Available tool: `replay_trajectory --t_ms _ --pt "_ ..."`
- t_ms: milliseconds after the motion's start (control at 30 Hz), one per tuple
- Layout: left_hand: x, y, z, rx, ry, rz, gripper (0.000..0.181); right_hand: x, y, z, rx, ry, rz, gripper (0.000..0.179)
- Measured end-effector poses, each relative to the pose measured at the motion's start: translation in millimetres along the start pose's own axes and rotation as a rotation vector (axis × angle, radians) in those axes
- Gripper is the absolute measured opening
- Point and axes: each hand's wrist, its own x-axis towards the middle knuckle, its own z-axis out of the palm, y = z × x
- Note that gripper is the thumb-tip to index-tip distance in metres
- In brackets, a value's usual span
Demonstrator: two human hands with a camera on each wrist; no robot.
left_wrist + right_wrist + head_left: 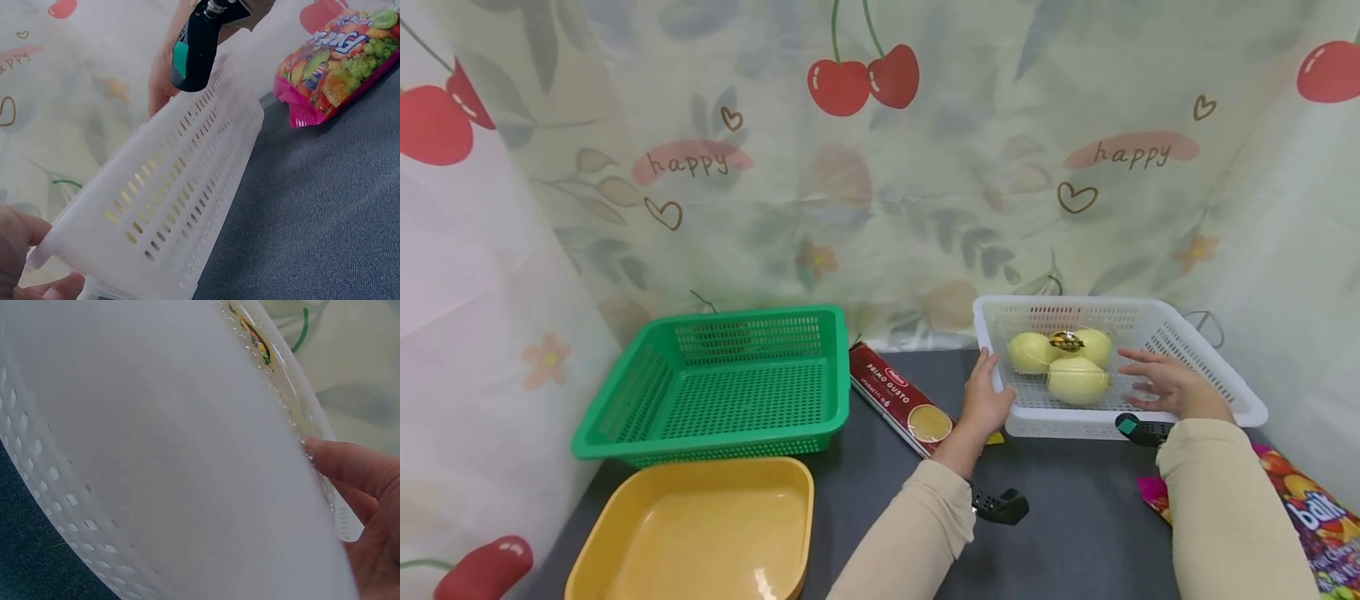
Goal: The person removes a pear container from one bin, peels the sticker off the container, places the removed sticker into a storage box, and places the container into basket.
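Note:
In the head view a white plastic basket stands at the right. Inside it lies a clear pack of three round pale yellow fruits with a dark label. My left hand grips the basket's left front rim, and the left wrist view has that rim between thumb and fingers. My right hand reaches over the front rim into the basket, fingers spread beside the pack's right side. In the right wrist view, a fingertip is right at the edge of the clear packaging.
A green basket stands at the left, with a yellow tray in front. Between the baskets lies a red spaghetti pack, partly behind my left arm. A colourful candy bag lies at the right, partly behind my right sleeve.

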Motion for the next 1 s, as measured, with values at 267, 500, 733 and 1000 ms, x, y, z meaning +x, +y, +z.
replay_trajectory --t_ms 267,500,733,1000 --pt "-0.8 1.7 0.6 -0.022 -0.008 -0.008 0.057 5.8 1.2 3.6 -0.14 0.14 -0.051 0.061" --pt "-0.5 -3.0 1.2 0.001 -0.009 -0.014 0.056 6.4 3.0 3.8 -0.24 0.158 -0.093 0.062" --pt "0.8 -5.1 1.1 0.009 -0.01 -0.006 0.057 2.3 2.9 4.6 -0.262 0.166 -0.14 0.057" --pt "0.5 -3.5 0.3 0.006 -0.012 -0.007 0.057 -1.0 2.3 3.9 -0.211 0.185 -0.173 0.046"
